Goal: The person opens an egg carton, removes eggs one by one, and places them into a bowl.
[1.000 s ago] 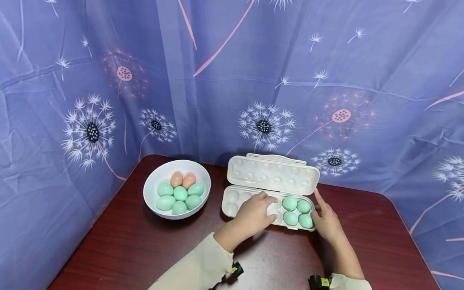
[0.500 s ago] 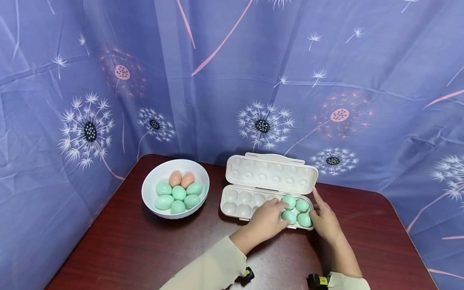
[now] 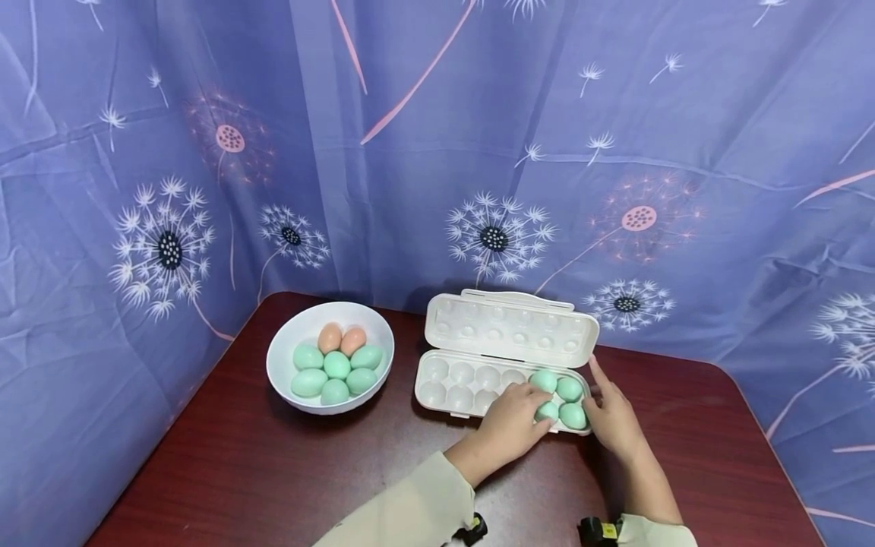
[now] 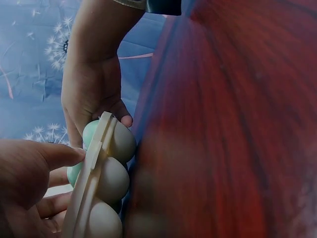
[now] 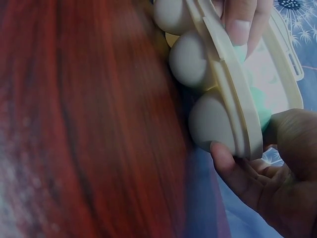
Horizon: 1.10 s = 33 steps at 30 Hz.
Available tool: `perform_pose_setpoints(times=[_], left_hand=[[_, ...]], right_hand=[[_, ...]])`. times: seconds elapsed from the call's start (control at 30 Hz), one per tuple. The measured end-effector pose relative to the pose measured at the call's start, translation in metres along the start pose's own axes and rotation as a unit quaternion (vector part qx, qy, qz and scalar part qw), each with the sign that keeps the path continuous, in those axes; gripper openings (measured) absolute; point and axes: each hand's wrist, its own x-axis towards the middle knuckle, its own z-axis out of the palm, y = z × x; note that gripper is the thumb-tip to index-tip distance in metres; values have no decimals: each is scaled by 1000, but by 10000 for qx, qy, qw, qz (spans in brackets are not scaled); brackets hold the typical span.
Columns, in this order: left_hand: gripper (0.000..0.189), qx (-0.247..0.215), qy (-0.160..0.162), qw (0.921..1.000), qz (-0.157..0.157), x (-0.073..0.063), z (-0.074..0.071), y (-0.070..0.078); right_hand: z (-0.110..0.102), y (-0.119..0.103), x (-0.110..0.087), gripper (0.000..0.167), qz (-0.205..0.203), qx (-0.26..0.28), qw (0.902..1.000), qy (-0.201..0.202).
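A cream egg carton (image 3: 418, 386) lies with its lid (image 3: 513, 334) folded back; several mint-green eggs (image 3: 570, 389) fill its right end. My left hand (image 3: 509, 422) reaches in from the front, thumb and fingers curled about the near-left green egg (image 3: 547, 411). In the left wrist view the left thumb (image 4: 67, 154) lies at the carton's front rim. My right hand (image 3: 618, 422) holds the carton's right end, its index finger stretched toward the lid corner. One right-hand fingertip (image 5: 220, 151) shows against a cup's underside in the right wrist view.
Left of the carton, a white bowl (image 3: 279, 372) contains two orange-brown eggs (image 3: 330, 338) and several green eggs (image 3: 309, 382). Both stand on a dark red wooden table (image 3: 273, 479). A blue dandelion-print curtain (image 3: 410, 190) hangs close behind the table.
My left hand has slid right, from over the carton's middle cups to the green eggs, uncovering the cups on the left. My right hand has stayed at the carton's right end.
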Motion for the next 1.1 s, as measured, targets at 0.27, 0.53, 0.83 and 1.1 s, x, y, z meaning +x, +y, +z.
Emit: perform_pose_setpoints(times=[0.27, 0.53, 0.83, 1.1], left_hand=[[36, 21, -45, 10000, -19, 0, 3, 1], [37, 128, -140, 9998, -16, 0, 1, 1], [37, 57, -9, 10000, 29, 0, -3, 1], [38, -176, 164, 9997, 60, -3, -12, 2]], right_hand=[[0, -2, -2, 75, 33, -46, 10000, -4], [0, -3, -2, 75, 42, -13, 10000, -27], [-2, -2, -2, 75, -3, -31, 10000, -18], [-1, -1, -1, 75, -8, -38, 10000, -23]])
